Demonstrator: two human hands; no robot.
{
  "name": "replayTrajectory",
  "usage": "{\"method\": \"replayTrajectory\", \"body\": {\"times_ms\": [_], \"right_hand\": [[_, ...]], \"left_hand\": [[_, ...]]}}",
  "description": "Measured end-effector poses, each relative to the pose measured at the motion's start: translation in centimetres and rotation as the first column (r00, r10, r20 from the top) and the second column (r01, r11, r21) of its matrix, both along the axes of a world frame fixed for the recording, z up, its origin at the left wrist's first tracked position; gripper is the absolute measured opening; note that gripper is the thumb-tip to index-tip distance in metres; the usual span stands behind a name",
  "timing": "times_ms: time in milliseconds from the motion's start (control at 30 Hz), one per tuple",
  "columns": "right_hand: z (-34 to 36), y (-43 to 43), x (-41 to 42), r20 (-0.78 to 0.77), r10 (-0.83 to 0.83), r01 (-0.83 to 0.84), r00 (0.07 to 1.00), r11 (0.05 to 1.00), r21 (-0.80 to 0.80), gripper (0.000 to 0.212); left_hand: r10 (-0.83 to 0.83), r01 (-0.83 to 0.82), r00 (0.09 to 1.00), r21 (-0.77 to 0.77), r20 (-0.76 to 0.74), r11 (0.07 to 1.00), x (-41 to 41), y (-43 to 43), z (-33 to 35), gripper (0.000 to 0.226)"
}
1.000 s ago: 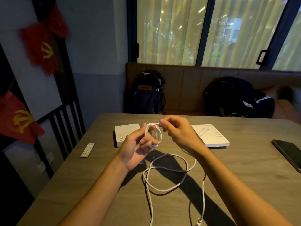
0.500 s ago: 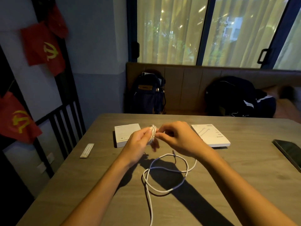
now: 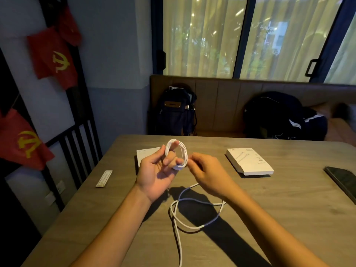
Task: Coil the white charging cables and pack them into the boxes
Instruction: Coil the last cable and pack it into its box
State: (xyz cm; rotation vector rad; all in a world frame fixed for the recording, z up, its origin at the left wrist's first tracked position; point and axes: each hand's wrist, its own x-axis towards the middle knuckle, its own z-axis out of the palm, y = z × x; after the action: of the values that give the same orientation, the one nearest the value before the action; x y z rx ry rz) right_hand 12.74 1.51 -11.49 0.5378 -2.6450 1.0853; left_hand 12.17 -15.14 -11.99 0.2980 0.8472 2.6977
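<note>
The left hand (image 3: pixel 156 174) is palm up above the desk (image 3: pixel 289 209), its fingers threaded through the coil (image 3: pixel 178 151) and curled enough to hold several white turns stacked on them. The right hand (image 3: pixel 206 170) is just beside it, fingers curled, pinching the strand where it leaves the coil's lower edge. From under that hand the rest of the cable (image 3: pixel 198 226) drops to the desk and lies in one loose loop that crosses itself. A tail runs off the bottom of the view, and the plug end is not visible.

The step in hand is winding, and I judge it roughly half done. To do it well, the right hand should feed each new turn at the same size as those on the fingers. Each turn should lie beside the others rather than across them, under light tension so nothing springs off. The crossing in the loose loop may snag as it is drawn up; letting the strand slide and untwist through the pinch should avoid a kink. The left fingers should set the coil's width with the flat packaging in mind.

One box (image 3: pixel 143 154) lies behind the left hand, partly hidden. The second box (image 3: pixel 250 162) lies to the right, apart from both hands, and looks closed. A phone (image 3: pixel 342 180) rests near the desk's right edge.
</note>
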Motion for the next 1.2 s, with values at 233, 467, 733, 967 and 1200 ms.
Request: {"method": "replayTrajectory", "body": {"times_ms": [233,467,733,967,1200], "right_hand": [[-0.5,-0.9,1.3,0.036,-0.006,-0.001,0.999,0.983,0.185,0.027],[0.5,-1.0,2.7,-0.058,-0.085,0.091,0.995,0.988,0.126,0.017],[0.0,-0.6,2.4,-0.077,-0.018,0.003,0.997,0.982,-0.190,0.009],[-1.4,-0.7,1.5,0.066,0.014,0.023,0.998,0.846,-0.532,0.022],[-1.7,0.2,1.0,0.024,-0.030,0.038,0.999,0.820,-0.571,0.020]], "left_hand": [[0.147,-0.255,0.942,-0.360,-0.302,0.897,-0.1,1.3,-0.5,0.041],[0.184,-0.439,0.878,-0.593,-0.441,0.675,-0.4,1.1,-1.4,0.038],[0.153,-0.302,0.942,-0.562,-0.298,0.770,-0.2,1.7,-1.4,0.034],[0.140,-0.172,0.985,-0.457,-0.102,0.873,-0.2,2.0,-1.7,0.034],[0.030,-0.218,0.957,-0.647,-0.289,0.731,-0.6,1.3,-1.5,0.037]]}}
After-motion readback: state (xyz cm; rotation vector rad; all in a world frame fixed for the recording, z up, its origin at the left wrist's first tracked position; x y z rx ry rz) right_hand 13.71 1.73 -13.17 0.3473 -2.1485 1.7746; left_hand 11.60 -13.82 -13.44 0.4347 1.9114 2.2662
